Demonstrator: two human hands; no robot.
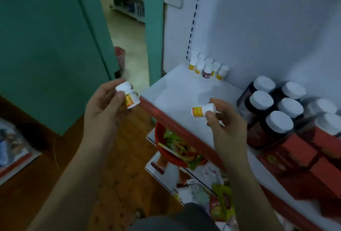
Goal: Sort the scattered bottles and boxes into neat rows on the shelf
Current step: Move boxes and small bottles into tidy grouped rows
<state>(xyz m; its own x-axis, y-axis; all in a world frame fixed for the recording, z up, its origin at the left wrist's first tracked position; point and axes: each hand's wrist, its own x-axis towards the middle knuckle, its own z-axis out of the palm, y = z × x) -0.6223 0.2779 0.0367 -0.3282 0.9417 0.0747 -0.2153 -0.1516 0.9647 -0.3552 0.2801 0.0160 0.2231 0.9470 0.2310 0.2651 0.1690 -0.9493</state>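
Several dark jars (262,105) and red boxes (295,151) crowd the shelf's (180,90) right side.

Head view, down onto shelf (184,86)

Two bare forearms are seen, each uncovered from the wrist back, ending in the left hand (103,109) and the right hand (225,120). A dark grey garment (175,219), blurred, is worn in front of the shelf (180,90).

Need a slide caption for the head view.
Left hand and right hand each hold a small white-capped bottle at the white shelf.
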